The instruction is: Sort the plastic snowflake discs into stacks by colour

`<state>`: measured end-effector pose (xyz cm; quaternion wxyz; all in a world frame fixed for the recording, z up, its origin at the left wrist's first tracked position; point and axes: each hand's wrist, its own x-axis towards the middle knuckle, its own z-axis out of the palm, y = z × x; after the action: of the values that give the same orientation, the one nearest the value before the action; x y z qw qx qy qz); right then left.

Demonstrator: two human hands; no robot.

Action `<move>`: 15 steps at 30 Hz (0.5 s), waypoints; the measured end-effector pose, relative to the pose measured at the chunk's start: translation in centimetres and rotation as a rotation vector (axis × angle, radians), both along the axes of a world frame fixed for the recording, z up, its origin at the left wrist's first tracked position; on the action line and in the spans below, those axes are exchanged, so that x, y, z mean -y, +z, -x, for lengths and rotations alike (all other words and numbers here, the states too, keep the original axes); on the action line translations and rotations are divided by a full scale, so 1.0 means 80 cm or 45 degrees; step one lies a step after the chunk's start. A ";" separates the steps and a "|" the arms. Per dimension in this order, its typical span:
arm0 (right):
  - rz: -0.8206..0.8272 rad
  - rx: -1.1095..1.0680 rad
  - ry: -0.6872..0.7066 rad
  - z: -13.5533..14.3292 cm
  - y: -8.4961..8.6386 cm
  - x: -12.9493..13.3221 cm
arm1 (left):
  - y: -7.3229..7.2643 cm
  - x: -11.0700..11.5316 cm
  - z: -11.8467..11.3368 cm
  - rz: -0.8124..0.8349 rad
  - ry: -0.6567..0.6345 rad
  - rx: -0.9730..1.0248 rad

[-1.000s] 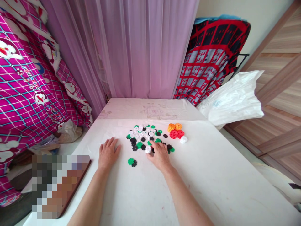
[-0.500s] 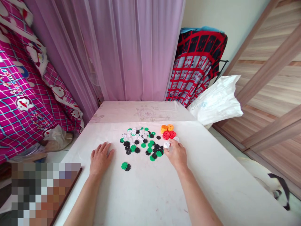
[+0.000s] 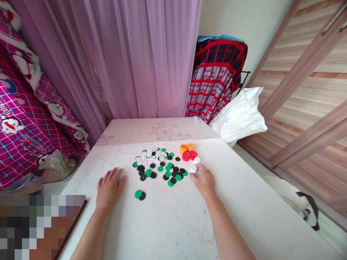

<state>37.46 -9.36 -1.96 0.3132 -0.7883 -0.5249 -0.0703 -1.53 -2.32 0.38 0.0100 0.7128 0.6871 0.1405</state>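
My left hand lies flat on the white tabletop, fingers spread, with nothing in it. My right hand pinches a small stack of white discs between thumb and fingers. Just beyond it is another white stack, beside red stacks and orange stacks. Loose white discs, black discs and green discs lie scattered between the hands. Nearer to me, one green disc overlaps a black one.
Beyond the table hangs a purple curtain. A white plastic bag leans at the table's back right corner, near a red and black patterned cloth. Wooden cabinet doors stand on the right. Pink patterned fabric hangs on the left.
The whole view has shifted slightly. My right hand, with the white stack, is a little farther right and nearer relative to the red stacks. My left hand still rests on the table.
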 end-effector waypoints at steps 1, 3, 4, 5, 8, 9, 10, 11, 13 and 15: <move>-0.024 -0.004 0.007 0.000 -0.002 0.006 | 0.000 0.000 0.000 -0.003 -0.003 0.005; -0.058 0.031 0.025 0.000 -0.006 0.019 | -0.001 0.000 0.001 -0.007 -0.004 0.011; -0.056 0.071 0.044 0.001 -0.007 0.025 | -0.001 0.000 0.001 -0.008 -0.002 0.011; -0.043 0.117 0.067 0.002 -0.007 0.031 | -0.001 -0.001 0.001 -0.008 0.003 0.011; 0.004 0.226 0.112 0.007 -0.004 0.037 | -0.003 -0.002 0.002 -0.011 0.010 0.011; 0.007 0.246 0.111 0.009 -0.003 0.035 | -0.003 -0.002 0.002 -0.011 0.011 0.011; 0.003 0.260 0.105 0.011 -0.001 0.033 | -0.003 -0.002 0.003 -0.010 0.013 0.011; -0.002 0.272 0.100 0.012 0.000 0.029 | -0.004 -0.002 0.003 -0.010 0.014 0.011; -0.007 0.283 0.093 0.015 0.000 0.021 | -0.004 -0.002 0.003 -0.009 0.014 0.011; -0.004 0.278 0.089 0.016 0.000 0.015 | -0.004 -0.002 0.003 -0.010 0.012 0.008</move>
<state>36.14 -10.56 -1.97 0.2576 -0.7566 -0.5831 -0.1457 -1.75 -2.13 0.03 0.0087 0.7092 0.6897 0.1455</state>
